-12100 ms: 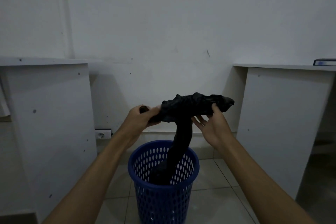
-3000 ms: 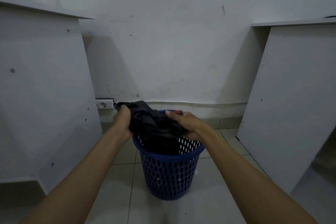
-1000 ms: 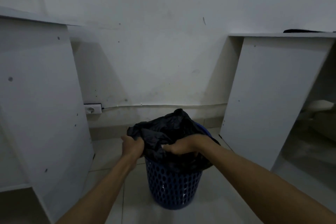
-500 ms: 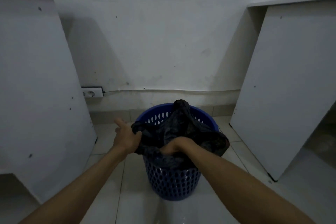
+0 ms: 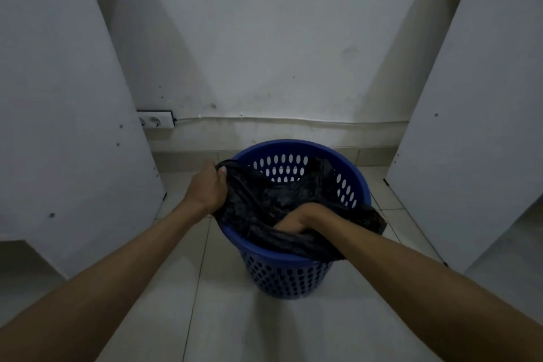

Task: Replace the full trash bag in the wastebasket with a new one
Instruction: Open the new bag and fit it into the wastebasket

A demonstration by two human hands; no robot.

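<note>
**Lining the basket, one rim at a time**

White walls and pale floor tiles (image 5: 188, 288) framed the spot where we crouched over the blue wastebasket (image 5: 293, 276), a wall socket (image 5: 155, 119) low to our left. Our left hand (image 5: 207, 189) pinched the black trash bag (image 5: 264, 200) at the basket's left rim, fingers curled round its edge. Our right hand (image 5: 291, 220) was sunk inside the bag near the front rim — its fingers were buried in plastic, so we could not tell how they lay.

Most of the far rim was bare, the bag bunched low inside. We judged the thin film could tear on the rim if stretched too hard, or slip back in wherever it was not folded over.

Half a second before, the bag had peaked above the basket's middle — now it had been pushed down, and our view had tipped lower.
</note>
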